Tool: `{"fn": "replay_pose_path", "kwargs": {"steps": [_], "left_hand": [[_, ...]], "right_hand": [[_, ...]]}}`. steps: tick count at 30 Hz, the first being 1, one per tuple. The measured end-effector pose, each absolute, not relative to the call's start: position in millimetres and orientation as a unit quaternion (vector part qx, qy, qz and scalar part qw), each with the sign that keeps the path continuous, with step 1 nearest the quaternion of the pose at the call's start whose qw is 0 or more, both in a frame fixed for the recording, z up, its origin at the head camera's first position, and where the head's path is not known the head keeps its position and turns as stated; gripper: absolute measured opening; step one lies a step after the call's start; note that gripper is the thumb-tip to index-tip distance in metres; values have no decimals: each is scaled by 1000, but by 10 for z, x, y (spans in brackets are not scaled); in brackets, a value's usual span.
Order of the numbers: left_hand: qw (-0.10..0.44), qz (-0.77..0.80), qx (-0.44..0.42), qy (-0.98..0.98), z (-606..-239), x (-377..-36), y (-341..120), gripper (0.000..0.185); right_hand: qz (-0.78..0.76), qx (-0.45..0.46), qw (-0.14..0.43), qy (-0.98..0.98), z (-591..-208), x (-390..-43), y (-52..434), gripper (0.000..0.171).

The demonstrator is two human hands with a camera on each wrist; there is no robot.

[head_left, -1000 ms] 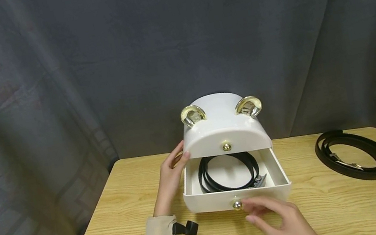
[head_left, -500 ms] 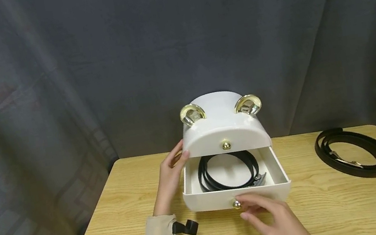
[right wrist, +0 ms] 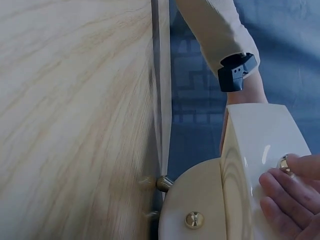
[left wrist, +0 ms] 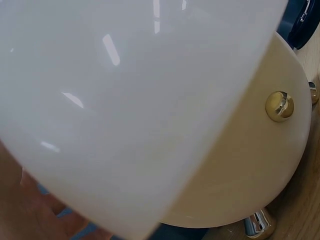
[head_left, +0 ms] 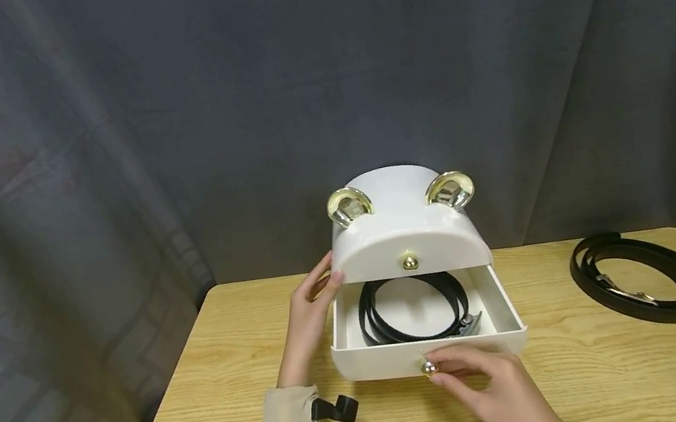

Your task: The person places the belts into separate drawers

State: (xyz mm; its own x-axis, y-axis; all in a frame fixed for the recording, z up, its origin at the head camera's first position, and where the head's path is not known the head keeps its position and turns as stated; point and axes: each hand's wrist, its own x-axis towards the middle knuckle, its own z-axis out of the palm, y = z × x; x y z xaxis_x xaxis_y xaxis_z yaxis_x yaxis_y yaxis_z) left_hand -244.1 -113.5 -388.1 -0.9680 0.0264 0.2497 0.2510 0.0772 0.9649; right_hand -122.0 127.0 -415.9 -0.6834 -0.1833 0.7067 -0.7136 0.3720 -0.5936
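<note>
A white rounded box (head_left: 403,218) with two gold ears stands on the wooden table (head_left: 219,383). Its lower drawer (head_left: 378,364) is pulled out, and a coiled black belt (head_left: 376,310) lies inside. My right hand (head_left: 447,365) is at the drawer front and pinches its gold knob (head_left: 430,367); in the right wrist view the fingers (right wrist: 285,200) sit around that knob (right wrist: 284,162). With straight fingers, my left hand (head_left: 323,281) rests against the box's left side. The left wrist view is filled by the box wall (left wrist: 125,100) and the upper gold knob (left wrist: 279,106).
A second dark belt (head_left: 582,271) lies coiled at the table's right end. A grey curtain (head_left: 93,133) hangs close behind the table and to the left. A black wrist camera (head_left: 335,410) sits on the left sleeve. Bare wood lies between box and second belt.
My right hand slid forward and its fingers closed around the drawer knob. The left hand, the box and both belts stayed where they were.
</note>
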Motion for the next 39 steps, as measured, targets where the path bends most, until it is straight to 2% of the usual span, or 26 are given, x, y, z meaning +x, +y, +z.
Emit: {"fn": "replay_pose_path", "kwargs": {"steps": [21,39], "left_hand": [[77,-671,-106,-730,-3897,-2443,-1152,46],[76,-668,-109,-732,-3908,-2450,-1166,45]], "right_hand": [[483,297,300,-767,-4153,-1391,1259,42],[490,275,297,-772,-4131,-1542,1243,39]]}}
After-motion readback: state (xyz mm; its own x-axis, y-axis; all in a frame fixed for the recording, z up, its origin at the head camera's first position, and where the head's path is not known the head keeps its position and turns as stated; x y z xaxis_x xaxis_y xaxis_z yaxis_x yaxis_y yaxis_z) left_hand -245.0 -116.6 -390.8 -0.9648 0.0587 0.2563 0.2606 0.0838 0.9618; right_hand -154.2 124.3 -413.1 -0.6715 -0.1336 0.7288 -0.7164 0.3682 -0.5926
